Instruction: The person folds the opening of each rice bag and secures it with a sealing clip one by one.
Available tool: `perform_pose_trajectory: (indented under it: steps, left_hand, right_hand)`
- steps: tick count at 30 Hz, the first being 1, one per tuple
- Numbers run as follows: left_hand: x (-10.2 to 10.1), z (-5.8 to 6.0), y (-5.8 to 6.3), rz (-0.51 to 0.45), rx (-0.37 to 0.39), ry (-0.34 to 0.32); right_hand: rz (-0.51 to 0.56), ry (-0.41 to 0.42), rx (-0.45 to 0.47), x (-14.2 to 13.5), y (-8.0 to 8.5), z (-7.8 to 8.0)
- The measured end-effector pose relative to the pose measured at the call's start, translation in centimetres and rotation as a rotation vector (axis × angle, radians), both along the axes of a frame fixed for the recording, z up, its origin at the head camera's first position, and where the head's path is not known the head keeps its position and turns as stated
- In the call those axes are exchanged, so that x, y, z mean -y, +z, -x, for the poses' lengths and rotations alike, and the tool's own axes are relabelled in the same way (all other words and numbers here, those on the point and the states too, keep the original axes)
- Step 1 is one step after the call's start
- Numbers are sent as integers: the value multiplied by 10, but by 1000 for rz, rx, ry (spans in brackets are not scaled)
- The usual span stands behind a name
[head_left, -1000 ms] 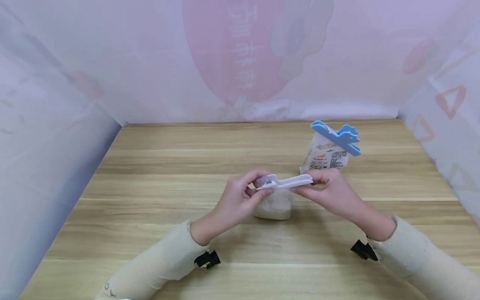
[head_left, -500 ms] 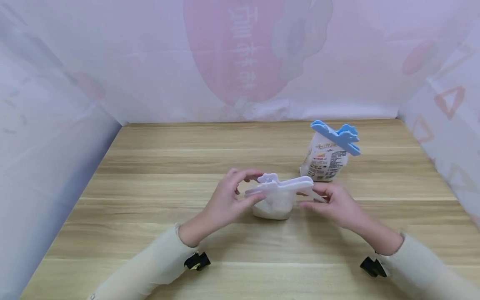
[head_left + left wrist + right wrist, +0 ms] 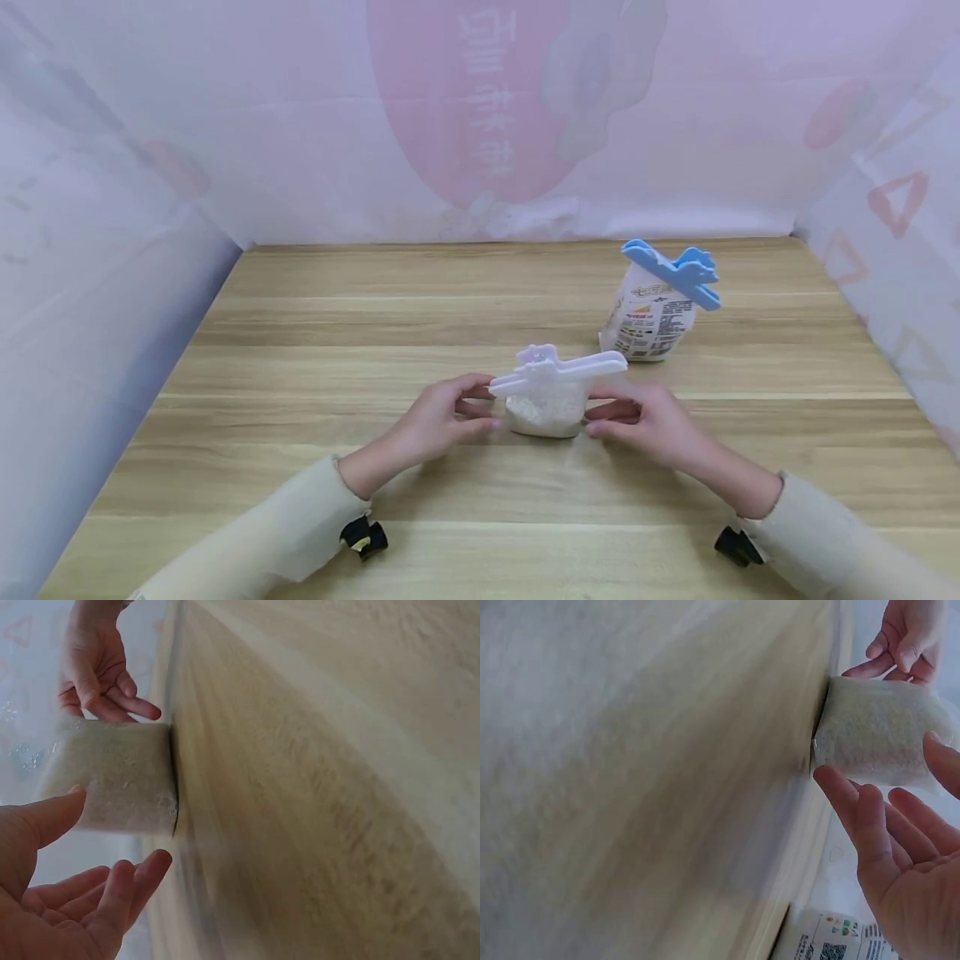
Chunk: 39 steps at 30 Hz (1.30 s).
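A small clear bag of pale grains (image 3: 546,417) stands on the wooden table, its top pinched by a lilac bag clip (image 3: 558,372). Left of the bag, my left hand (image 3: 435,419) has its fingers loosely bent and apart from it. My right hand (image 3: 660,425) is at the bag's right side, fingertips right at its edge and partly under the clip's end. Both wrist views show the bag (image 3: 116,776) between the two hands, thumbs and fingers spread, neither hand closed round it.
Behind and to the right stands a printed white bag (image 3: 648,321) with a blue bag clip (image 3: 671,273) across its top. The wood-grain table (image 3: 337,317) is enclosed by printed fabric walls (image 3: 300,125) at the back and sides.
Both hands have let go of the lilac clip, which now stays on the bag top by itself. The hands have lowered to the bag's sides, the left also drawing leftward.
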<state>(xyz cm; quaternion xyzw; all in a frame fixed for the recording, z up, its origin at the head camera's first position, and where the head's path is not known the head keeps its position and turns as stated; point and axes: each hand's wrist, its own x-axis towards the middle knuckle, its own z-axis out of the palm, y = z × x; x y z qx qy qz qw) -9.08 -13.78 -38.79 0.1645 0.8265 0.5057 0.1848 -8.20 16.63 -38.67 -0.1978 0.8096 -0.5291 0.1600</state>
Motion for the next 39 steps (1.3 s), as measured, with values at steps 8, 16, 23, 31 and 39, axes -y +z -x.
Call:
perform_pose_trajectory:
  steps: [8,16,23,31,39]
  left_hand:
    - [-11,0,-2,-81,108,49]
    - [-11,4,-2,-73,82,73]
    - [-7,9,-1,-41,55,90]
    - [1,18,-2,-31,40,137]
    - [6,26,-2,-11,13,156]
  right_hand:
    - [4,-67,36,13,1,2]
    - [-63,-122,50,19,5,7]
    - [-63,-117,20,25,3,17]
    - [-96,-128,13,34,1,32]
    - [-103,-143,58,42,1,44]
